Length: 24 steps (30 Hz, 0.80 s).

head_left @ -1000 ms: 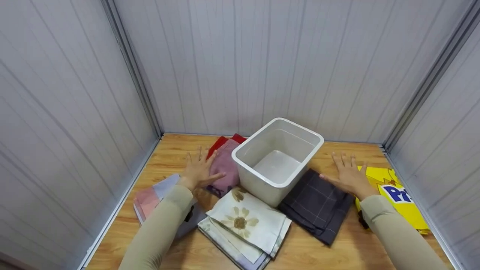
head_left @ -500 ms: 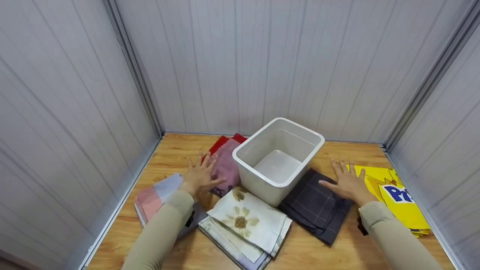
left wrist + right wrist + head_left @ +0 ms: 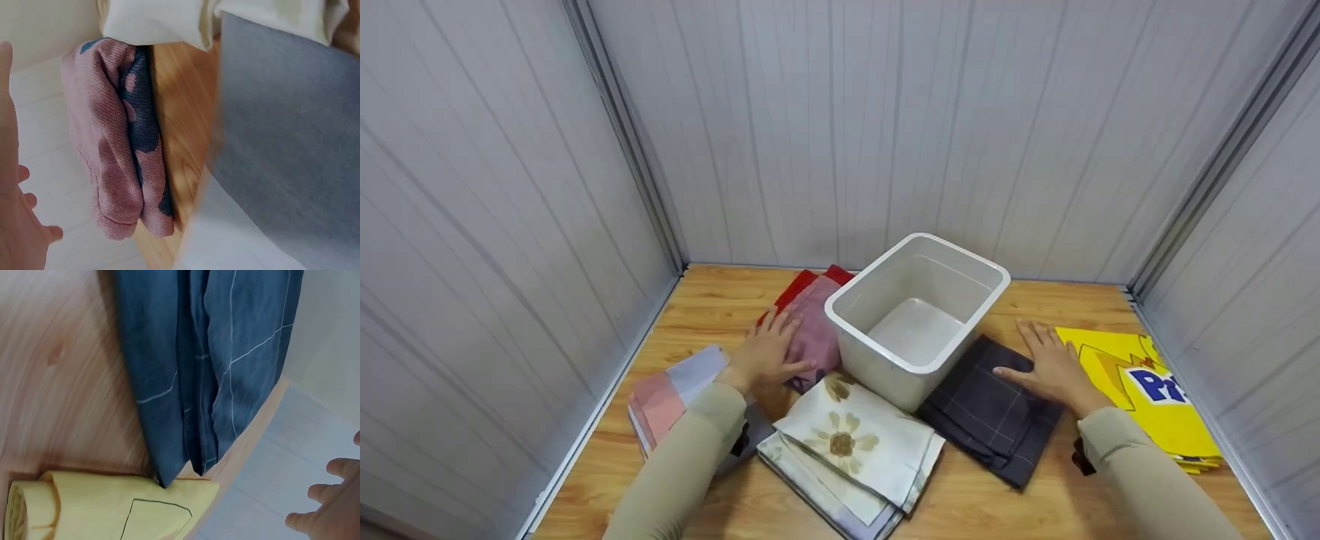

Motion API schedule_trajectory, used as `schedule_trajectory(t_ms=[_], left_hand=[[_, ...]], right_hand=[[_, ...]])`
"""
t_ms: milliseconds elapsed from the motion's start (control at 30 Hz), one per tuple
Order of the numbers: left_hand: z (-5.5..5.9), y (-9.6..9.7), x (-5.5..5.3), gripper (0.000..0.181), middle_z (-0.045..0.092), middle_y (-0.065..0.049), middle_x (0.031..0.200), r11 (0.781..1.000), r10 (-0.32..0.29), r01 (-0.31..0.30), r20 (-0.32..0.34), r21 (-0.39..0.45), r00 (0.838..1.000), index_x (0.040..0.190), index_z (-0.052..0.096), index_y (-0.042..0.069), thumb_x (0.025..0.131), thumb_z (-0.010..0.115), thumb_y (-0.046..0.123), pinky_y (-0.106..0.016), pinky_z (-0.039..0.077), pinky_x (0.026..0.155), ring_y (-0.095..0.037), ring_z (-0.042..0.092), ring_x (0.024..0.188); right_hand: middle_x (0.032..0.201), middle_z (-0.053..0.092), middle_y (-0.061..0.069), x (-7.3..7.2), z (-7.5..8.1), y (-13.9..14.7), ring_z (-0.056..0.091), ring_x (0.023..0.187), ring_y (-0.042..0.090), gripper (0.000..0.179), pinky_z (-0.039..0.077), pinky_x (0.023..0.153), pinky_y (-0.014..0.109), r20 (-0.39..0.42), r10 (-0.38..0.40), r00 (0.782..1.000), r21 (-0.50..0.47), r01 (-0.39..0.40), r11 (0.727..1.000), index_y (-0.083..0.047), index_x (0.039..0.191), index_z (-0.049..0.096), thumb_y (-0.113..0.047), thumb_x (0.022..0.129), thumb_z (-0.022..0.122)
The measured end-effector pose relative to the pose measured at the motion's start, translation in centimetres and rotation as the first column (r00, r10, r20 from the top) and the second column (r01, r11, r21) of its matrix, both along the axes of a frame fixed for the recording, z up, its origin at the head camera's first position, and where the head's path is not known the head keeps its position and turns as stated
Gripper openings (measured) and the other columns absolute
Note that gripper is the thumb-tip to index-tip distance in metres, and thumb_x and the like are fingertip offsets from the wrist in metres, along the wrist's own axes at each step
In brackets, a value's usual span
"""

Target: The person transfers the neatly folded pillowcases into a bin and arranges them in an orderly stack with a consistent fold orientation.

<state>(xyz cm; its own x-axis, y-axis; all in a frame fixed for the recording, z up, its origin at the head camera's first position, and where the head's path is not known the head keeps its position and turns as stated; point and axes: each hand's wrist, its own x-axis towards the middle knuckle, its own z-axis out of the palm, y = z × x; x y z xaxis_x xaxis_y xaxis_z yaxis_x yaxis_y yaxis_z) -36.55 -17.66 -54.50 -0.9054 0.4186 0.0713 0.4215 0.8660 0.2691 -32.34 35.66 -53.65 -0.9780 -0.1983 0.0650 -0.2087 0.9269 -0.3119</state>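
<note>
Slightly inward since a second ago: our left hand point(image 3: 763, 356) is by the folded pink cloth point(image 3: 816, 330) left of the white tub point(image 3: 877, 371); our right hand point(image 3: 1050, 371) by the dark, white-lined cloth point(image 3: 986, 409) right of it. Fingers apart.

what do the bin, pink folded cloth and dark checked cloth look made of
The bin looks like pale moulded plastic, smooth with a slight sheen: rounded rim, soft highlight on its floor. The pink cloth seems soft and matt, perhaps knitted: fine ribbing shows up close. The dark checked cloth looks like thin, matt woven fabric: slim, creased layers; fibre unclear.
</note>
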Motion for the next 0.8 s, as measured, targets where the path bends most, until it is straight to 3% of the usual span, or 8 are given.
schedule_trajectory(t_ms=[233,533,700,800], left_hand=[[0.6,0.5,0.1,0.099,0.026,-0.019,0.179,0.992,-0.036,0.033,0.024,0.120,0.999,0.169,0.036,0.008,0.093,0.078,0.055,-0.066,0.025,0.131,-0.045,0.023,0.166],[0.9,0.9,0.4,0.094,0.046,-0.017,0.170,0.951,-0.048,0.020,0.082,0.310,0.996,0.164,0.044,0.008,0.089,0.087,0.046,-0.060,0.035,0.128,-0.039,0.039,0.161],[0.9,1.3,0.6,0.092,0.050,-0.016,0.167,0.918,-0.068,0.014,0.123,0.395,0.990,0.162,0.047,0.009,0.088,0.090,0.041,-0.062,0.038,0.126,-0.037,0.045,0.157],[0.7,1.6,0.6,0.093,0.053,-0.016,0.164,0.912,-0.088,0.030,0.124,0.409,0.988,0.161,0.048,0.007,0.087,0.091,0.043,-0.062,0.038,0.126,-0.037,0.049,0.154]], right_hand=[[0.172,0.024,0.037,0.2,0.0,-0.4,0.023,0.158,0.061,0.110,0.024,0.125,0.078,-0.010,0.019,1.000,-0.181,-0.020,0.983,0.003,0.169,0.028,-0.058,0.093,0.081],[0.160,0.044,0.038,0.3,-0.1,-0.9,0.050,0.141,0.061,0.092,0.045,0.114,0.073,-0.019,0.018,1.000,-0.413,-0.025,0.910,0.006,0.162,0.040,-0.032,0.093,0.088],[0.151,0.053,0.039,0.5,-0.3,-1.5,0.058,0.131,0.061,0.086,0.050,0.109,0.071,-0.039,0.018,0.999,-0.480,-0.034,0.877,0.008,0.157,0.046,-0.023,0.090,0.091],[0.147,0.057,0.038,0.6,-0.5,-1.9,0.061,0.129,0.060,0.084,0.051,0.108,0.070,-0.053,0.020,0.998,-0.483,-0.043,0.875,0.010,0.154,0.048,-0.021,0.088,0.092]])
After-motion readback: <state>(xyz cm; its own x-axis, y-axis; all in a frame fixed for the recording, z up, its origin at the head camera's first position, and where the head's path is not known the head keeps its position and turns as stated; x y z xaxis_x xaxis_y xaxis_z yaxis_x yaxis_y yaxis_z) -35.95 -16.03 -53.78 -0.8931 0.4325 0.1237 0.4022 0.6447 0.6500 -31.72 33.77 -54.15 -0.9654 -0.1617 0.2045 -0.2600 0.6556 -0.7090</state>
